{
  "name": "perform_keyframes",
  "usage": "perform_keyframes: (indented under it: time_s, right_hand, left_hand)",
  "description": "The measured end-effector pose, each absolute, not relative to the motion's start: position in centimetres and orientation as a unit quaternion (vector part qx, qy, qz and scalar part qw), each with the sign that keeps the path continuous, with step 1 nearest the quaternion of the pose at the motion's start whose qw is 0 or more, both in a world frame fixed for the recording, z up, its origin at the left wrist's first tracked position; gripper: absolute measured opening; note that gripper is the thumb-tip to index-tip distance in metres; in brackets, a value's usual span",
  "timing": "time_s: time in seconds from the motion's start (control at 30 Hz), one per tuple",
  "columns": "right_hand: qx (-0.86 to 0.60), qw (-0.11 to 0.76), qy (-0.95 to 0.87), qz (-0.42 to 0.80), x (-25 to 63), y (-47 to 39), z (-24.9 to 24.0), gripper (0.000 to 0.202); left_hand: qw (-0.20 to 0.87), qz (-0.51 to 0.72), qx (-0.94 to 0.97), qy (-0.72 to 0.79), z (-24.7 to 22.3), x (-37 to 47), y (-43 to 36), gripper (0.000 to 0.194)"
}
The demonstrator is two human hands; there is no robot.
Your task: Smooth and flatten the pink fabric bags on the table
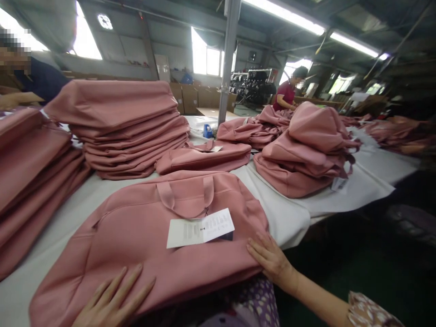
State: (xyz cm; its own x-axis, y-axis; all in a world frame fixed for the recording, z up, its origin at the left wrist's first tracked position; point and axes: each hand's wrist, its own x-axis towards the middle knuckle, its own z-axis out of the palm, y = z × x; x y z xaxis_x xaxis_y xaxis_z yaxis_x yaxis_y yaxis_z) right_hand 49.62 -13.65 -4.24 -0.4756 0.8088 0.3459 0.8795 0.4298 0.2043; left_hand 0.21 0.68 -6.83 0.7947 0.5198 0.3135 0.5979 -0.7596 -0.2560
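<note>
A pink bag (129, 245) with two short handles lies flat before me, its lower edge at the table's near side. White paper tags (200, 229) hang from the handles and rest on its front. My left hand (114, 297) lies on the bag's lower left part, fingers spread and nothing gripped. At the bag's lower right corner is my right hand (270, 259), its fingers stretched out over the fabric; its thumb and the underside of the corner are hidden.
Stacked pink bags stand at the back left (126, 122) and far left (30, 168). Another pink bag (204, 156) lies behind mine. A pile of bags (303, 154) sits to the right on the white-covered table (368, 177). A metal post (227, 63) rises behind. Two other people (286, 93) are farther off.
</note>
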Motion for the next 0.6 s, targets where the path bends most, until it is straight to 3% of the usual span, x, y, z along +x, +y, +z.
perform_keyframes:
  time_s: [0.1,0.27,0.47,0.53,0.6]
  right_hand:
    - [-0.485,0.128,-0.855,-0.131,50.7,-11.2,-1.6,0.062]
    - [-0.489,0.171,-0.840,-0.161,51.6,-8.2,1.4,0.040]
    - [-0.494,0.196,-0.825,-0.193,50.6,-10.9,-3.1,0.045]
    - [-0.505,0.185,-0.824,-0.179,50.6,-11.2,-4.1,0.049]
    - [-0.507,0.182,-0.829,-0.150,50.7,-11.1,-4.3,0.054]
  left_hand:
    - [0.157,-0.056,-0.944,-0.283,-3.1,0.8,2.3,0.078]
    - [0.162,-0.056,-0.945,-0.277,-0.1,1.7,3.5,0.071]
    - [0.135,-0.035,-0.928,-0.345,-3.6,2.7,0.2,0.059]
    - [0.074,0.002,-0.927,-0.367,-2.3,4.4,0.4,0.046]
    - [0.015,0.029,-0.924,-0.382,0.2,7.1,1.0,0.055]
